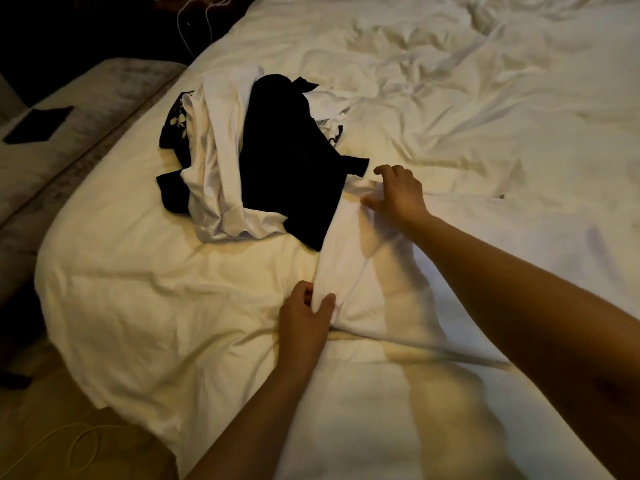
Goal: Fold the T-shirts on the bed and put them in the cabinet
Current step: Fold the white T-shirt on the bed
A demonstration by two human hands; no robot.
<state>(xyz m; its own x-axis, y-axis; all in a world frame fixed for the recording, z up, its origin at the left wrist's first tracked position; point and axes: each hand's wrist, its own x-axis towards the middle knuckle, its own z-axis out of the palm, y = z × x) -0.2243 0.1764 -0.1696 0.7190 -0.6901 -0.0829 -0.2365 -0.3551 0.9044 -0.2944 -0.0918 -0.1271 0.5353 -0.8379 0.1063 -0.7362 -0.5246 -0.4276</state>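
**Both hands on a white T-shirt at the bed's near side**

Left hand (pixel 304 311) pinching the near edge of a white T-shirt (pixel 349 271), thumb on top, fingers curled under the fabric: grip clamped on the cloth. Right hand (pixel 398 192) farther up the same shirt, at its far end, fingers curled and spread over a bunched fold; grip closed on that fabric too, thumb pointing back toward the left hand. Shirt stretched flat between the two grips, lying on the bed (pixel 485 116), its white hard to separate from the rumpled sheet on the right-hand side.

Just left of the right-hand grip and beyond the left-hand one: a heap of unfolded clothes. Black T-shirt (pixel 294 161) on top, its hem touching the held shirt's left edge. Under it, a crumpled white garment (pixel 218 188), and farther left a dark piece with a pale floral print (pixel 175 124). Well left of both grips, beside the bed, a grey bench (pixel 86 109) with a flat black object (pixel 38 124) on it. White cable (pixel 194 29) at the far edge, beyond the heap.
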